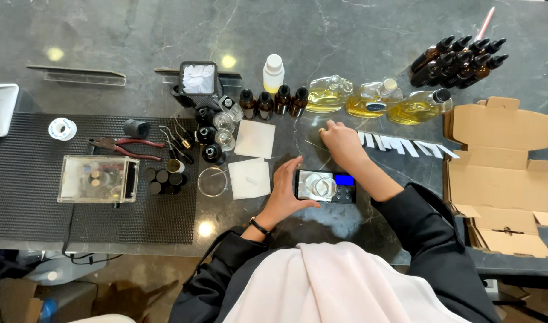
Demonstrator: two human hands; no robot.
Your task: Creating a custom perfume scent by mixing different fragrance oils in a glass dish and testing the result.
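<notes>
**While the scale glows blue, your hands frame it**

Your left hand (pixel 284 194) cups the small black pocket scale (pixel 325 186) on the dark marble counter (pixel 357 36) — fingers curled against its edge. A clear glass dish (pixel 321 186) sits on its platform. Your right hand (pixel 341 142) rests just behind, fingers bent; whether it grips anything, you cannot tell.

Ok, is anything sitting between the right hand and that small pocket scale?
Nothing visible does. The right hand rests on the dark counter just behind the pocket scale, with bare counter between them. The left hand already touches the scale's left edge.
</notes>
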